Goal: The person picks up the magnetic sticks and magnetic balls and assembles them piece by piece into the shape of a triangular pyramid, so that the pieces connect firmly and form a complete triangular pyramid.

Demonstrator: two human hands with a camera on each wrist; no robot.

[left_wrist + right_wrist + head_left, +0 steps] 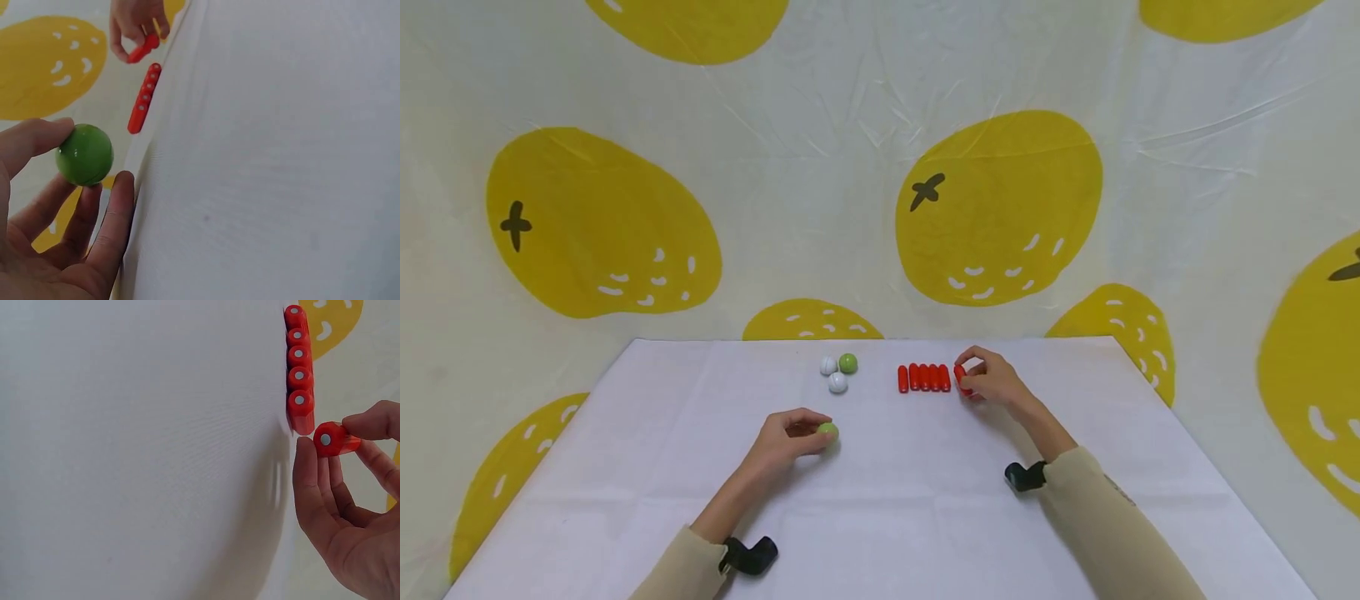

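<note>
left hand [786, 442] pinches a green ball [828, 431]; right hand [992, 379] pinches a red cylinder [961, 379] just beside the red row [923, 377] (no writing legible), hands well apart.

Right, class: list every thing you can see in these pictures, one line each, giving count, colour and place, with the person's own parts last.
Red cylinders in a row: five, red, side by side on the table's far middle.
Red cylinder in hand: one, red, just right of the row, pinched by the right hand.
Green ball in hand: one, green, near the table's middle, held in the left hand's fingers.
Far green ball: one, green, left of the row.
White balls: two, white, beside the far green ball.
Table: one, white cloth.
Backdrop: one, cream with yellow fruit.
Left hand: one.
Right hand: one.
</note>
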